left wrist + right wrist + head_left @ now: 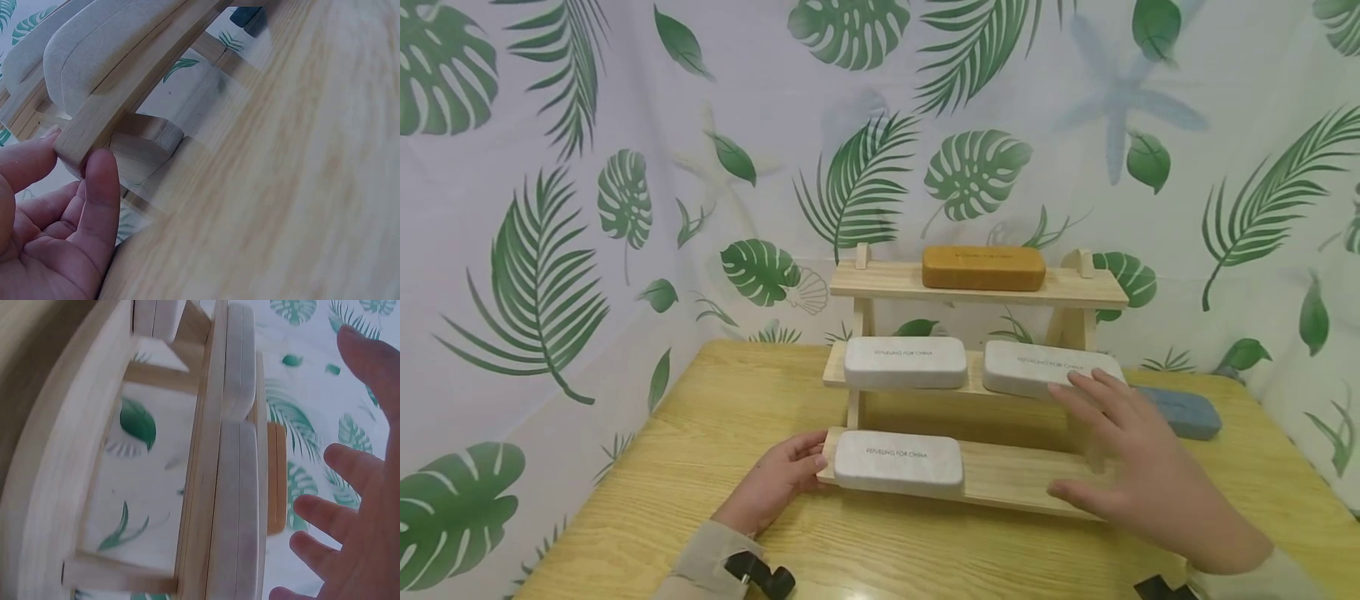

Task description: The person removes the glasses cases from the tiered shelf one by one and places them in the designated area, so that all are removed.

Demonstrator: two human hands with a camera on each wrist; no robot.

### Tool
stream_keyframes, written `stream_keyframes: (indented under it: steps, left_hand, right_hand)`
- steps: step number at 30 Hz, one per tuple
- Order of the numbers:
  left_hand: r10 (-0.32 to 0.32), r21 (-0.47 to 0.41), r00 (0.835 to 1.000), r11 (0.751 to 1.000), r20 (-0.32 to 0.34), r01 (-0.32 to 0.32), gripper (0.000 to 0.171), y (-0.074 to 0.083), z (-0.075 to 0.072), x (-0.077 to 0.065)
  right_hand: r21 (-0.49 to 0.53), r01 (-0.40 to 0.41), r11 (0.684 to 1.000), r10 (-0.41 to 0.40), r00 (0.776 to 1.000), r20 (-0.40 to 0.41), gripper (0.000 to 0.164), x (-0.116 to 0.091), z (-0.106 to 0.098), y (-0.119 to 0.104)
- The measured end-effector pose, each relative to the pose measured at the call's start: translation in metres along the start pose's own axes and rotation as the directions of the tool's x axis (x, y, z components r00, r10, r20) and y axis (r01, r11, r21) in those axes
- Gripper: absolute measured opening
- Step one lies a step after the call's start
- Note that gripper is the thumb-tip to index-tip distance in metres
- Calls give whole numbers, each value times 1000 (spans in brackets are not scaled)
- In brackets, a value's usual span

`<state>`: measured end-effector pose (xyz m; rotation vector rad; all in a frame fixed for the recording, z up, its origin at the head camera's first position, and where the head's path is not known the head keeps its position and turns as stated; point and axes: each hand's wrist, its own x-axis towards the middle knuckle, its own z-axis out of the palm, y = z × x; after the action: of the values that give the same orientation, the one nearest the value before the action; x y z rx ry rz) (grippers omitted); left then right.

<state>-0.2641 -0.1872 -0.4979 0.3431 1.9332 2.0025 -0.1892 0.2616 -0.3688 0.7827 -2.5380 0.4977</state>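
Note:
A three-tier wooden display rack (1022,475) stands on the table. My left hand (782,475) pinches the left end of its lowest shelf between thumb and fingers; the left wrist view shows the fingers (103,187) at the shelf's end. My right hand (1150,467) is spread in front of the rack's right side, holding nothing, near the right white glasses case (1022,367) on the middle shelf. Another white glasses case (906,362) lies to its left. A third white glasses case (898,462) is on the lowest shelf's left half. An orange glasses case (983,268) lies on the top shelf.
A blue glasses case (1183,412) lies on the yellow wood-grain table (647,500), right of the rack and partly behind my right hand. A leaf-printed cloth (760,192) hangs behind and to the sides. Two small wooden pegs stand on the top shelf.

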Motion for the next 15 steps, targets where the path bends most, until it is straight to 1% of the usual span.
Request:
stream_keyframes:
  steps: [3, 6, 9, 12, 15]
  left_hand:
    - [0, 5, 1000, 1000, 1, 0, 57, 1, 0, 1]
    - [-4, 8, 1000, 1000, 2, 4, 56, 0, 0, 1]
    - [-5, 12, 1000, 1000, 3, 5, 56, -1, -1, 1]
    - [-3, 7, 1000, 1000, 9, 3, 57, -1, -1, 1]
    - [-2, -3, 1000, 1000, 12, 2, 57, -2, -1, 0]
  right_hand:
    - [4, 46, 999, -46, 999, 6, 98, 5, 7, -13]
    - [-27, 96, 995, -96, 995, 4, 97, 11, 15, -24]
    - [-26, 132, 991, -132, 991, 10, 97, 16, 26, -32]
    - [-19, 153, 988, -153, 988, 23, 97, 21, 36, -39]
    - [-2, 155, 988, -154, 987, 52, 94, 25, 46, -45]
